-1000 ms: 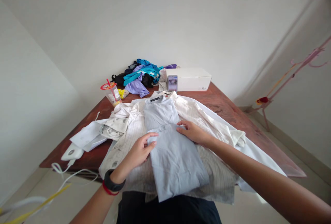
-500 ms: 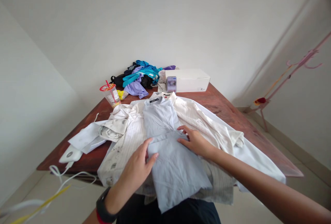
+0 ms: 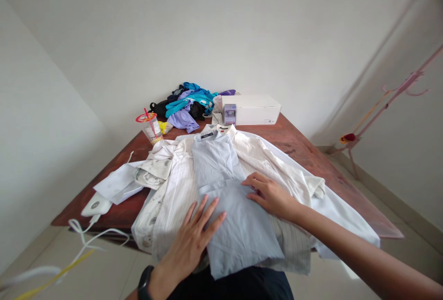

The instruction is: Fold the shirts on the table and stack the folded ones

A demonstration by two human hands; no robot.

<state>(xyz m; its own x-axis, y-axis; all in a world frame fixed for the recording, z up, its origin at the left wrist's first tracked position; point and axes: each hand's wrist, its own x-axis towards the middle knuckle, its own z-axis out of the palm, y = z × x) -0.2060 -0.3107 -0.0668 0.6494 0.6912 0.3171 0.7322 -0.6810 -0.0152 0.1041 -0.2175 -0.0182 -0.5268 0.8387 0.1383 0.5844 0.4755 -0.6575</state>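
Observation:
A grey-blue shirt, folded into a narrow strip with its collar at the far end, lies on top of a cream striped shirt. My left hand rests on the left edge of the folded shirt, fingers spread out flat. On its right edge lies my right hand, fingers loosely bent and touching the cloth without a visible grip. Under the striped shirt, a white shirt sticks out at the right.
The reddish-brown table carries a clothes pile, a white box and a plastic cup at the back. A white power bank with cables lies at the left edge. A pink stand is at the right.
My left hand has turned palm down and spread its fingers over the folded shirt's left side. My right hand has shifted slightly right and down along the cloth.

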